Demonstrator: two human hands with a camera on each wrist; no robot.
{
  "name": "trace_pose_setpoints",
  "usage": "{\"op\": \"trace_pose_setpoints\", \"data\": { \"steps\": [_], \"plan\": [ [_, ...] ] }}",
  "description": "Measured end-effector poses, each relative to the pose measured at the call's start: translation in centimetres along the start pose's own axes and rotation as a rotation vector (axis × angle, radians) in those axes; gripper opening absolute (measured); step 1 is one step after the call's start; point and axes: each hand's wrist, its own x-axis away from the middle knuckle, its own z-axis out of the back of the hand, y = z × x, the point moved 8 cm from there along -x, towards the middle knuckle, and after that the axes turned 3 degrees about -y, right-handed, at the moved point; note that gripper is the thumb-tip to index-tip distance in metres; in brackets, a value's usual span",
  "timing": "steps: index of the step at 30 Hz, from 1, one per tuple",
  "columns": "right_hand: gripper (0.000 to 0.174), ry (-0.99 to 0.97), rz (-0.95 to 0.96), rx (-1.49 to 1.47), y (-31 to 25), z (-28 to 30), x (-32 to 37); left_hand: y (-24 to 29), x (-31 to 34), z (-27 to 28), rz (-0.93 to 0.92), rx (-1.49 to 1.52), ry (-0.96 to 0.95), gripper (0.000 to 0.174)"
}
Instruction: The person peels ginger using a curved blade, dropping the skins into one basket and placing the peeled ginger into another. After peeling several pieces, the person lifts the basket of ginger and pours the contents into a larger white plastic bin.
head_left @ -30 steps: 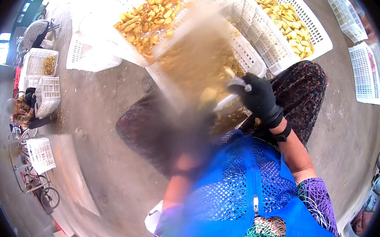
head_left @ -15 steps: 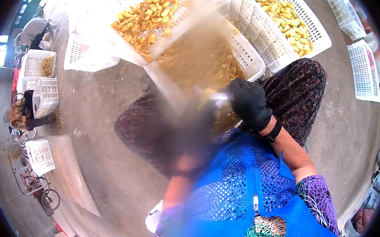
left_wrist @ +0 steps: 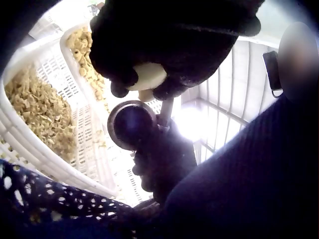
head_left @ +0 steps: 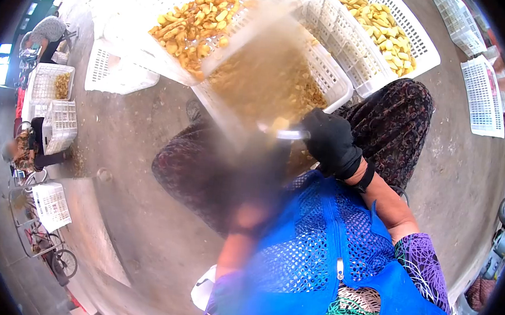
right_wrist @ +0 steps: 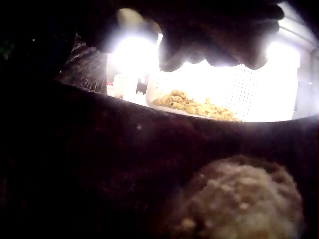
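Note:
Both hands wear black gloves and meet over a white crate (head_left: 343, 92) of brown peelings between the person's knees. The left hand (head_left: 261, 164) is a blur in the head view; in the left wrist view its fingers pinch a pale yellow root piece (left_wrist: 151, 76). The right hand (head_left: 332, 142) grips a small hand tool with a shiny metal blade (head_left: 292, 134). That blade lies right at the root piece, pointing toward the left hand. In the right wrist view the gloved fingers (right_wrist: 214, 42) are mostly dark, with the crates behind.
At the back left stands a crate of orange-brown unpeeled pieces (head_left: 206, 22). A crate of pale yellow peeled pieces (head_left: 384, 35) is at the back right. More white crates (head_left: 482, 94) line the right side. Another person (head_left: 24, 150) sits far left beside a crate (head_left: 60, 126).
The right hand has moved left and slightly down, bringing the tool from the right over to the root piece. Its blade now lies level. The left hand stays about where it was.

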Motion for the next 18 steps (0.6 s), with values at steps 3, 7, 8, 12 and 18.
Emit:
{"op": "trace_pose_setpoints", "data": {
  "steps": [3, 7, 8, 12, 18],
  "plan": [
    [0.008, 0.026, 0.034, -0.123, -1.0, 0.9, -0.1, -0.3, 0.0, 0.0, 0.009, -0.007, 0.002, 0.02],
    [0.007, -0.042, 0.118, 0.157, -1.1, 0.2, -0.1, -0.6, 0.1, 0.1, 0.015, -0.008, 0.011, 0.019],
    [0.007, -0.042, 0.117, 0.158, -0.8, -0.2, -0.1, -0.6, 0.2, 0.1, 0.018, -0.01, 0.014, 0.019],
    [0.007, -0.053, -0.107, 0.185, 2.9, -1.8, -0.2, -0.6, 0.3, 0.3, 0.025, -0.017, 0.02, 0.019],
    [0.017, 0.029, -0.229, -0.051, 5.5, -2.4, 0.2, -0.7, 1.2, 0.5, 0.056, -0.083, 0.019, 0.019]
  ]
}}
